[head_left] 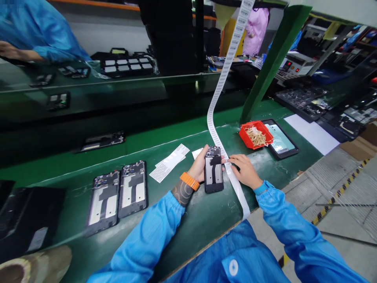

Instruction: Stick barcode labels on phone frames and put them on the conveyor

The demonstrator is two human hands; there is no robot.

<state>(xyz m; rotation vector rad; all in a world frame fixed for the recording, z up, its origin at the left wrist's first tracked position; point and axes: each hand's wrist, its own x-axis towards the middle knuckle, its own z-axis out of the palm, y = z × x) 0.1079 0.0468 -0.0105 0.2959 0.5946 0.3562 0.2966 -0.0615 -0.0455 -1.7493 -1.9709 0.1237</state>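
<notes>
My left hand grips an opened phone by its left side, with the thumb along the edge. The phone's back cover is off, so its white battery area and black ribbon show. A long strip of printed labels hangs from above and runs down across the bench beside the phone. My right hand is at this strip, thumb and forefinger close together on its edge; whether a label is between them is too small to see. Two more opened phones lie side by side to the left.
White label sheets lie left of my hands. A red bin of small tan pieces stands to the right, against a dark tablet-like device. A green post rises behind. A co-worker's blue sleeve is across the bench.
</notes>
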